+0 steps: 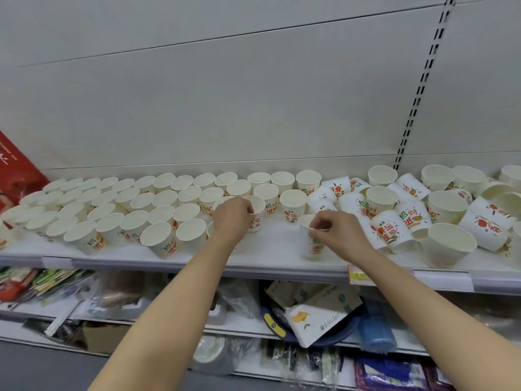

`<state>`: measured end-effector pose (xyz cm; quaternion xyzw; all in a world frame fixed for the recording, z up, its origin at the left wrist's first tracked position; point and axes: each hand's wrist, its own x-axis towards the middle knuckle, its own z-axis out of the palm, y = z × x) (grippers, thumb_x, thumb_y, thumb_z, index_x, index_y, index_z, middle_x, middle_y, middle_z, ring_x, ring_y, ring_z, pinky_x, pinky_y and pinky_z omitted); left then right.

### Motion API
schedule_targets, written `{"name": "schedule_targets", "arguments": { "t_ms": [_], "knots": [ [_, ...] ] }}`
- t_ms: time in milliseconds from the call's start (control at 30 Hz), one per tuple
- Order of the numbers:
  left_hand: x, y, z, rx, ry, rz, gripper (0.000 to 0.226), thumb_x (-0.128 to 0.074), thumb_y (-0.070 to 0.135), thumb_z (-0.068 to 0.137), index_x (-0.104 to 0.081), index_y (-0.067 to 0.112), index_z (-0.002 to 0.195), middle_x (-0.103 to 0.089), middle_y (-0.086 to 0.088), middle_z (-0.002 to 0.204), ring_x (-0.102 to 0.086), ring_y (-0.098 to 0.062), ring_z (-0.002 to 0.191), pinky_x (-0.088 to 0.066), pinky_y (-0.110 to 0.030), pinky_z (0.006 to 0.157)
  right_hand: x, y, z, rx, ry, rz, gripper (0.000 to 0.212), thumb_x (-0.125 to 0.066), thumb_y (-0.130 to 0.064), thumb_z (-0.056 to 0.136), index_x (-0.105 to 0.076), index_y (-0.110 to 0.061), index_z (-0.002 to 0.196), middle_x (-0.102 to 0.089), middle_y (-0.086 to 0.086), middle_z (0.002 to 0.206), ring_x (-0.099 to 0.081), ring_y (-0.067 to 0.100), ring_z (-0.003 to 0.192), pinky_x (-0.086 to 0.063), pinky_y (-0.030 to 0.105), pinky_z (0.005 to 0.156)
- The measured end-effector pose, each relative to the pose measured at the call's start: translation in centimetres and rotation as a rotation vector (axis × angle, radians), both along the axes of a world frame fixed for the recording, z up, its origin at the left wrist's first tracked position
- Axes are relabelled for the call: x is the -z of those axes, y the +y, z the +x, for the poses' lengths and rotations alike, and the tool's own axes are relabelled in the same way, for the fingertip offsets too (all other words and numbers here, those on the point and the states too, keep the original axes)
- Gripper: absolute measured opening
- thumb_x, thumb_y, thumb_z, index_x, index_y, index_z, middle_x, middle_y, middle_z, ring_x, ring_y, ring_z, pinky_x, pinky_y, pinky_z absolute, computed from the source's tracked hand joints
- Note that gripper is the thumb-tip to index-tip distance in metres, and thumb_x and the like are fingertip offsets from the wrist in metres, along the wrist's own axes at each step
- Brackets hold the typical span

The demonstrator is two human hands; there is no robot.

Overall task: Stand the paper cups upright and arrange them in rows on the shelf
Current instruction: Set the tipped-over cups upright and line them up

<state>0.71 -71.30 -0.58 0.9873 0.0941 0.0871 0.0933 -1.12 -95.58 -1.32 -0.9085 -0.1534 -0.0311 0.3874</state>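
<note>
From the head camera, a white shelf (pixel 270 258) carries many paper cups printed in red, orange and green. On its left half the upright cups (pixel 112 204) stand in rows, mouths up, all showing bare white insides. On the right half lies a jumbled heap (pixel 423 204): some cups stand, others lie on their sides or lean against neighbours, again with nothing inside those whose mouths show.

The left hand (pixel 232 218) reaches to the end of the rows, its fingers curled round the rim of one upright cup (pixel 257 213), gripping it. The right hand (pixel 335 230) pinches the rim of a single cup (pixel 314 244) standing upright on bare shelf between the rows and the heap, near the front edge.

A red package (pixel 17 176) leans at the shelf's far left. A yellow price tag (pixel 359 275) sits on the front rail. On the lower shelves lie packaged goods (pixel 318 314), blurred.
</note>
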Motion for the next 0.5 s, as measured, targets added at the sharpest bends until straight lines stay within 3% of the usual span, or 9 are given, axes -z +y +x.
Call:
{"name": "schedule_targets", "arguments": {
  "t_ms": [133, 233, 300, 367, 500],
  "knots": [
    [-0.3, 0.6, 0.0, 0.063, -0.043, -0.070, 0.029, -0.068, 0.033, 0.085, -0.066, 0.027, 0.114, -0.059, 0.004, 0.122, -0.060, -0.020, 0.103, -0.043, -0.031, 0.073, 1.4, 4.3, -0.2, -0.106, -0.212, -0.098, 0.004, -0.074, -0.024, 0.078, -0.070, -0.025, 0.078, -0.066, -0.008, 0.081, -0.051, 0.013, 0.088, -0.043, 0.031, 0.073],
    [-0.8, 0.6, -0.8, 0.226, -0.089, -0.181, 0.029, -0.067, 0.028, 0.083, -0.067, 0.032, 0.111, -0.062, 0.010, 0.118, -0.060, -0.012, 0.097, -0.049, -0.033, 0.079, 2.9, 6.4, 0.3, -0.125, -0.331, -0.098, 0.006, -0.075, -0.020, 0.076, -0.071, -0.017, 0.080, -0.066, -0.003, 0.080, -0.052, 0.021, 0.089, -0.046, 0.036, 0.071],
    [-0.8, 0.6, -1.6, 0.416, 0.004, -0.236, 0.032, -0.069, 0.022, 0.077, -0.070, 0.033, 0.108, -0.067, 0.010, 0.110, -0.058, -0.011, 0.094, -0.050, -0.035, 0.082, 3.8, 7.2, 0.7, -0.127, -0.334, -0.075, 0.008, -0.075, -0.018, 0.076, -0.070, -0.016, 0.081, -0.065, -0.001, 0.081, -0.053, 0.023, 0.090, -0.047, 0.038, 0.071],
    [-0.2, 0.6, -2.2, 0.515, 0.069, -0.153, 0.029, -0.073, 0.027, 0.075, -0.072, 0.033, 0.104, -0.070, 0.008, 0.100, -0.056, -0.014, 0.093, -0.049, -0.035, 0.080, 4.3, 7.5, 0.9, -0.134, -0.345, -0.030, 0.008, -0.075, -0.020, 0.078, -0.070, -0.016, 0.083, -0.064, -0.002, 0.083, -0.053, 0.022, 0.091, -0.047, 0.035, 0.072],
    [0.8, 1.3, -1.8, 0.502, -0.026, 0.059, 0.011, -0.069, 0.037, 0.083, -0.073, 0.031, 0.092, -0.071, 0.006, 0.093, -0.054, -0.017, 0.095, -0.046, -0.033, 0.077, 3.9, 6.3, 1.8, -0.003, -0.587, 0.012, 0.007, -0.070, -0.020, 0.083, -0.071, -0.015, 0.087, -0.067, -0.004, 0.087, -0.053, 0.017, 0.090, -0.044, 0.025, 0.075]
  ]
}}
